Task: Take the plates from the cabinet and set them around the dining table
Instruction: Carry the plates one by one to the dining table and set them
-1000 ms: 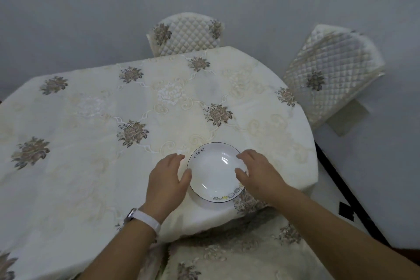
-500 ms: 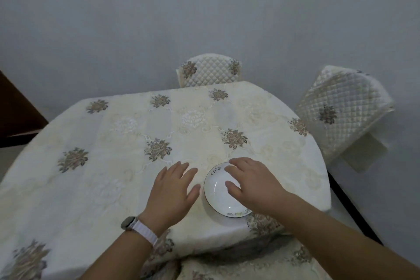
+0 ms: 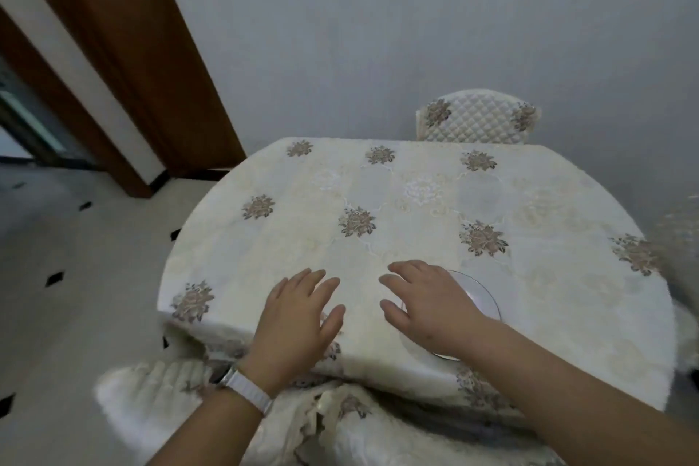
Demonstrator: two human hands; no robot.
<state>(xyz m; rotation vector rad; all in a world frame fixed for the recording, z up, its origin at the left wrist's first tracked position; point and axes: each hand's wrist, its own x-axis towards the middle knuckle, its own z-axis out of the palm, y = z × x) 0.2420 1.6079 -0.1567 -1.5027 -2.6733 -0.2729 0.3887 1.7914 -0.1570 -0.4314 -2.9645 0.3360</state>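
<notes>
1. A plain grey wall fills the upper part of the view.
2. A round desk stands against that wall. It is draped in a cream tablecloth with brown flower motifs, which hangs over the near edge.
3. A pale tiled floor with small black diamond insets lies to the left of the desk.
4. A dark wooden door frame slants down the upper left, and its foot meets the floor just beyond the desk's left rim.
5. A quilted cream chair back rises behind the far side of the desk. A second covered chair sits at the near edge, partly tucked under the hanging cloth.
6. The left hand is over the cloth close to the near edge, palm down. Its fingers are straight and spread, and they hold nothing.
7. The right hand is just beside it, also palm down. Its fingers are extended and loose, and they grip nothing. It lies over the left part of the plate; whether it touches the plate cannot be told.
8. The plate, white with a thin dark rim, sits flat on the desk near the front edge. It is right of centre and mostly hidden by the right hand.
9. A white-strapped watch circles the left wrist.
</notes>
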